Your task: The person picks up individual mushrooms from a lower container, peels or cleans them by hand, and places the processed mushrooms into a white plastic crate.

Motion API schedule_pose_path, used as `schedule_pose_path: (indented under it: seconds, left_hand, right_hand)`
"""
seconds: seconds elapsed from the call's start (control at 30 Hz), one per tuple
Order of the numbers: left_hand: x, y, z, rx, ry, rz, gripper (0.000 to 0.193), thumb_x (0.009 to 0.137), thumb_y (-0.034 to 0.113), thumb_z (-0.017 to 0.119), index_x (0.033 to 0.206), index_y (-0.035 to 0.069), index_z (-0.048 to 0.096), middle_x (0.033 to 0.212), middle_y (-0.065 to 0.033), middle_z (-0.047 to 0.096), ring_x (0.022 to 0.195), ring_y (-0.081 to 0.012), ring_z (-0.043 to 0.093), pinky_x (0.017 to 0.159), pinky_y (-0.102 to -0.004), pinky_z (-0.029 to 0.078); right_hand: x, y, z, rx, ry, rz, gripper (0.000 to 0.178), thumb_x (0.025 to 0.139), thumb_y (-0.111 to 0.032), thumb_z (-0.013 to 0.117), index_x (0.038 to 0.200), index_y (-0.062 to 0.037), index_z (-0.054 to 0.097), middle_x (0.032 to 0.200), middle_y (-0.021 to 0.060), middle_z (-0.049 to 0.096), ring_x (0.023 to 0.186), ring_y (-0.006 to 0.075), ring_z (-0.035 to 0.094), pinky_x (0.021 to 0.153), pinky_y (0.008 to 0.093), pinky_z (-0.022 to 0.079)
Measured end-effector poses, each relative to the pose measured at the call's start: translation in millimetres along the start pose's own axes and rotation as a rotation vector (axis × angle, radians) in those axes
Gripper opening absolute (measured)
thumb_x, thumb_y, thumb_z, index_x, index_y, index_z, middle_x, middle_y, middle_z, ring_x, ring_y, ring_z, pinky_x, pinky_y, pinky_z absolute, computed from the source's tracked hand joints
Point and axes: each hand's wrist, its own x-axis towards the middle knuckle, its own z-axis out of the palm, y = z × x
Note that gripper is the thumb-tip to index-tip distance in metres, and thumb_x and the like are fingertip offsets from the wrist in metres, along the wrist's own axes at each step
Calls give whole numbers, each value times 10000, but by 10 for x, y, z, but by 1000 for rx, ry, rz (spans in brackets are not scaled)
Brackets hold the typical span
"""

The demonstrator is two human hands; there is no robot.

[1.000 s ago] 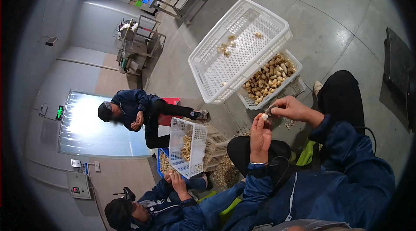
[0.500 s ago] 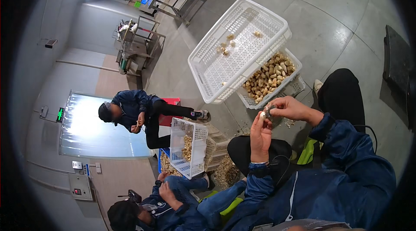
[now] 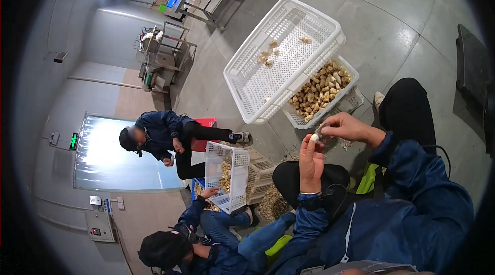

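Note:
My left hand pinches a small pale mushroom-like piece upright at its fingertips. My right hand is closed against it from the right; a small greyish thing shows at its fingertips, too blurred to name. Just beyond my hands stands a white crate full of brown and cream mushroom-like pieces. A larger white perforated basket rests tilted over this crate, with a few pieces inside.
At left, two people in dark blue jackets sit by a white crate of similar pieces. Trimmings lie heaped on the floor beside it. A dark flat object stands at far right. Metal tables stand at the back.
The piece in my left hand now shows a whiter top, and my right fingers have shifted slightly. The nearer person has leaned forward, reaching into the crate; the farther person's hands have parted.

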Motion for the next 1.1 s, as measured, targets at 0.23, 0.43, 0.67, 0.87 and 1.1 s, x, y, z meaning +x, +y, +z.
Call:
schedule_pose_path:
  seconds: [0.23, 0.43, 0.67, 0.87, 1.1]
  left_hand:
    - [-10, -33, 45, 75, 32, 52, 222, 950, 121, 585, 1156, 44, 552, 1142, -94, 614, 1033, -190, 603, 890, -302, 508]
    - [-13, -52, 124, 92, 125, 62, 254, 955, 154, 582, 1186, 55, 545, 1110, -87, 616, 1000, -190, 599, 878, -307, 502]
    - [-29, -14, 85, -20, 126, 9, 258, 982, 141, 532, 1223, 52, 536, 1030, -58, 624, 879, -146, 595, 786, -267, 502]
    - [-3, -37, 3, 96, 93, 16, 236, 963, 109, 563, 1183, 23, 579, 1034, -73, 636, 845, -132, 606, 753, -242, 510]
    - [-19, -8, -2, 84, 50, 15, 229, 950, 61, 566, 1174, 19, 594, 1079, -65, 639, 923, -134, 596, 797, -260, 506]
  right_hand:
    - [-29, -28, 113, 39, 23, -126, 266, 894, -237, 640, 949, 20, 682, 984, 75, 650, 899, 126, 595, 782, 282, 471]
    - [-38, -1, 183, -177, 150, -388, 231, 888, -219, 638, 887, 9, 677, 700, -5, 617, 723, 59, 562, 676, 251, 465]
    - [-37, -50, 78, 74, 78, -78, 246, 901, -217, 627, 882, 23, 676, 753, -9, 640, 705, 63, 564, 659, 243, 465]
    - [7, 86, 110, -2, 53, -186, 251, 900, -228, 631, 950, 12, 688, 759, -6, 638, 723, 58, 560, 666, 247, 457]
    - [-40, -9, 75, 147, -31, -53, 277, 900, -248, 642, 976, 14, 690, 797, 8, 625, 765, 64, 547, 675, 239, 441]
